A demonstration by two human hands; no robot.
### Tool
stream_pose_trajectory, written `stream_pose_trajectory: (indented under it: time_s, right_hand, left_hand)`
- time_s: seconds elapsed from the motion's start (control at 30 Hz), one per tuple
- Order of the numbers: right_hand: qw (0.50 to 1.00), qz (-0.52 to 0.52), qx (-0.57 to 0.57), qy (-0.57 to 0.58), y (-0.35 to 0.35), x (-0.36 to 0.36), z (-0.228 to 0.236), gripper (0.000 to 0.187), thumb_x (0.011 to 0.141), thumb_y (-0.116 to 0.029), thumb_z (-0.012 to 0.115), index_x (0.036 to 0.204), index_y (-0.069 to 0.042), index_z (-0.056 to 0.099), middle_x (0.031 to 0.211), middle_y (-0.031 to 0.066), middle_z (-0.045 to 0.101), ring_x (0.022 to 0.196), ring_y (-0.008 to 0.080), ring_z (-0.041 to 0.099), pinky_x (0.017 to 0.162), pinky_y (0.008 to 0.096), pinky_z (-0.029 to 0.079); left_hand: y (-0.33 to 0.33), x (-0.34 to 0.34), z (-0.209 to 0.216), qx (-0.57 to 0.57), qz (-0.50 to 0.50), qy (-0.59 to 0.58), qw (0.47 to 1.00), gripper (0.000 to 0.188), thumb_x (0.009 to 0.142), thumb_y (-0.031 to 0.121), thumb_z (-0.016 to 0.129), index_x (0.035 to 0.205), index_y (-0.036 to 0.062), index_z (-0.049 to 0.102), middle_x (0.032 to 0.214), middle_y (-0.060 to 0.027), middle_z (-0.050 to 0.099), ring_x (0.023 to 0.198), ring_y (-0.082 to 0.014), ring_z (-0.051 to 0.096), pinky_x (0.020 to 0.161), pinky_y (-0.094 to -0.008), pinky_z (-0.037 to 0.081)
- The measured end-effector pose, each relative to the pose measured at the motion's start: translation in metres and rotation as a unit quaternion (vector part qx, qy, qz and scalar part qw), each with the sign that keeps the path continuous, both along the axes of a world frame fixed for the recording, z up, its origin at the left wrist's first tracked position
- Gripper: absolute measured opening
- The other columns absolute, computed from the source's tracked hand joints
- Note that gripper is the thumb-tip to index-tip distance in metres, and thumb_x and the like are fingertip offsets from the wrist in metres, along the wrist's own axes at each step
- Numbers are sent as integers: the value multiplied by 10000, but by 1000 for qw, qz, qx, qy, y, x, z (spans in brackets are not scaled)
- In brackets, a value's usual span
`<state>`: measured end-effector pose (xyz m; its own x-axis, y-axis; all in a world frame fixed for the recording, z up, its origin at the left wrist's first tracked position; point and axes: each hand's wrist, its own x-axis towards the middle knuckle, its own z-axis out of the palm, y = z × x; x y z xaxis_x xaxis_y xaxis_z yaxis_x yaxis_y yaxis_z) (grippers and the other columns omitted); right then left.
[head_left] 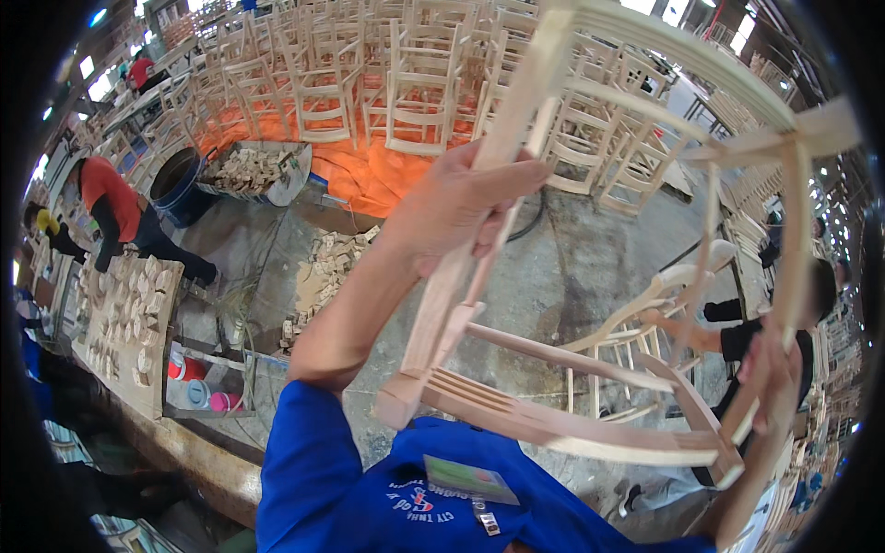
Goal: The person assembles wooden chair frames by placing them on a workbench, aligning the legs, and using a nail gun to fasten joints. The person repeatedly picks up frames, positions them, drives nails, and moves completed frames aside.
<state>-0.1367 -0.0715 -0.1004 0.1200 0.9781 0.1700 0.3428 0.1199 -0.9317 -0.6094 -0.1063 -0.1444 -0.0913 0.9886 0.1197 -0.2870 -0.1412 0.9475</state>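
Observation:
An unfinished pale wood chair frame (572, 426) is held up and tilted in front of my chest, off the floor. My left hand (461, 201) wraps round one of its long side posts, thumb across the front and fingers behind. On the opposite side, my right hand (776, 382) is closed round another post, near the frame's lower right corner. That hand is a little blurred, and some of its fingers are hidden by the wood. A slatted curved rail joins the posts at the bottom, close to my blue shirt (415, 470).
Behind the frame stand many bare wooden chairs (419, 101), some on an orange sheet (373, 180). At left are a tray of wood offcuts (247, 170), a dark blue bin (180, 189) and a bench (171, 318). A co-worker (793, 355) handles another chair (636, 313) close by at right.

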Motion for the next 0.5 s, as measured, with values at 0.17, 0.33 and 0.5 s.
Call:
stream_pose_trajectory:
  time_s: [0.17, 0.33, 0.5]
  right_hand:
    - [984, 135, -109, -42, 207, -98, -86, 246, 1014, -293, 725, 986, -96, 581, 714, -11, 566, 516, 89, 548, 432, 261, 467]
    - [959, 193, -187, 92, 333, -174, -179, 220, 982, -247, 738, 935, -95, 585, 686, 6, 555, 505, 127, 552, 430, 306, 484]
    - [929, 239, -218, 181, 435, -236, -212, 120, 955, -125, 688, 991, -70, 587, 696, 25, 551, 507, 153, 566, 429, 344, 493]
  left_hand:
    - [80, -60, -67, -54, 78, 49, 994, 361, 966, 376, 770, 1075, 70, 614, 684, 31, 541, 492, -54, 489, 437, -252, 390]
    - [202, -127, -84, -142, 146, 212, 956, 794, 942, 637, 696, 1366, -13, 530, 1003, -137, 689, 852, -208, 735, 715, -341, 596]
    - [353, -205, -9, 154, 387, 473, 776, 1124, 952, 729, 588, 1631, -21, 99, 1293, -266, 664, 1285, -385, 608, 1109, -505, 433]
